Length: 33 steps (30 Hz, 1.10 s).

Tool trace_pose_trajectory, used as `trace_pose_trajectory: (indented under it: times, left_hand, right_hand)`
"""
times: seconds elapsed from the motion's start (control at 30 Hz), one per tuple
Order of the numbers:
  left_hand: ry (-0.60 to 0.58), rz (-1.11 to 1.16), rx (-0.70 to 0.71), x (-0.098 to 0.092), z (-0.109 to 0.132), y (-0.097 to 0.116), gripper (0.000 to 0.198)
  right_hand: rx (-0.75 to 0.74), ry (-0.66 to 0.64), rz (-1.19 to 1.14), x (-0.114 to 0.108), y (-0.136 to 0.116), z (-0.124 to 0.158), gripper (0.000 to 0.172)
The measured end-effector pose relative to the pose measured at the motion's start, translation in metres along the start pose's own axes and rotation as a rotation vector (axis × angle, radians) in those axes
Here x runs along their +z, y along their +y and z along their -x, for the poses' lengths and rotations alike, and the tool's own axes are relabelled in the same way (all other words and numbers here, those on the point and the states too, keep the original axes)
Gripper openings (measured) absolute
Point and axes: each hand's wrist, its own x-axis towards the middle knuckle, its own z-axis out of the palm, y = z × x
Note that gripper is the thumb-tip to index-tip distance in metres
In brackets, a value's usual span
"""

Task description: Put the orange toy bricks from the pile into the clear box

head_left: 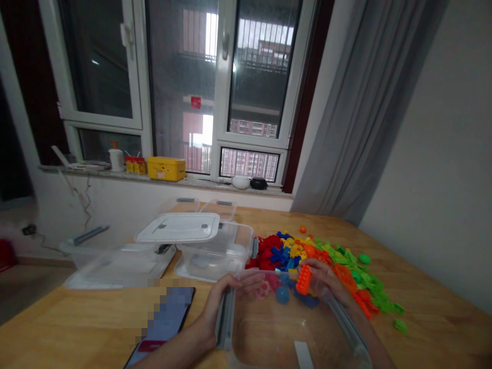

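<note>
Steadily held: a clear box between two hands, an orange block at its far edge

Down at the near side of the bench, the left hand has its grip closed on the left side of a clear box, thumb over the rim beside a grey latch. The right hand reaches along the right side of the box, and its grip is narrow, holding an orange block by the fingertips over the far right part of the box. A white label shows low in the box. Some red and blue pieces and a blue ball show through the plastic — whether they lie inside or behind, I cannot tell.

Just beyond the box spreads a heap of toys, running from red pieces on the left through blue, yellow and orange to green pieces on the right. One orange ball lies apart at the far side.

Left of the box lies a phone, partly blurred. Farther off stand more clear boxes, with a white lid on top — tilted slightly. On the windowsill, a yellow box stands left of a white pot and a black pot.
</note>
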Motion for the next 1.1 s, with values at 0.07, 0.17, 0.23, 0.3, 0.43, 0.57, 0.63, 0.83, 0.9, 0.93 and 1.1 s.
trace_pose_trajectory:
  times: [0.07, 0.17, 0.23, 0.3, 0.43, 0.57, 0.63, 0.83, 0.9, 0.93, 1.1]
  left_hand:
    - [0.014, -0.023, 0.008, 0.000, 0.000, 0.000, 0.052]
    - [-0.002, -0.078, 0.013, 0.001, -0.001, 0.001, 0.053]
    - [-0.020, -0.089, 0.002, 0.001, 0.000, 0.002, 0.054]
    - [-0.009, -0.071, -0.017, 0.001, 0.000, 0.004, 0.053]
    - [-0.001, -0.056, -0.041, 0.002, 0.002, 0.007, 0.053]
    - [-0.048, -0.063, -0.064, 0.008, 0.001, 0.009, 0.059]
    - [-0.047, -0.068, -0.061, 0.008, 0.000, 0.010, 0.058]
    - [0.002, -0.046, -0.065, -0.003, -0.001, 0.010, 0.052]
    - [0.008, -0.034, -0.057, -0.002, -0.001, 0.010, 0.051]
    - [0.001, -0.024, -0.057, -0.001, 0.000, 0.010, 0.051]
    - [-0.018, 0.000, -0.058, 0.000, 0.001, 0.009, 0.052]
  right_hand:
    - [0.024, -0.065, -0.010, 0.003, -0.002, 0.002, 0.027]
    - [0.035, -0.117, -0.029, 0.006, -0.003, 0.002, 0.023]
    - [0.035, -0.126, -0.051, 0.006, -0.002, 0.002, 0.022]
    - [0.040, -0.132, -0.075, 0.006, -0.001, 0.001, 0.022]
    - [0.047, -0.155, -0.094, 0.009, -0.002, 0.001, 0.022]
    - [0.037, -0.176, -0.100, 0.009, -0.002, 0.001, 0.021]
    - [0.047, -0.176, -0.103, 0.008, -0.001, 0.001, 0.024]
    - [-0.006, -0.120, -0.053, 0.003, 0.003, -0.004, 0.027]
    - [-0.091, 0.032, -0.026, 0.000, 0.004, -0.010, 0.026]
    - [-0.145, 0.140, -0.003, -0.003, 0.004, -0.013, 0.027]
    - [-0.259, 0.601, 0.340, -0.032, 0.004, -0.024, 0.035]
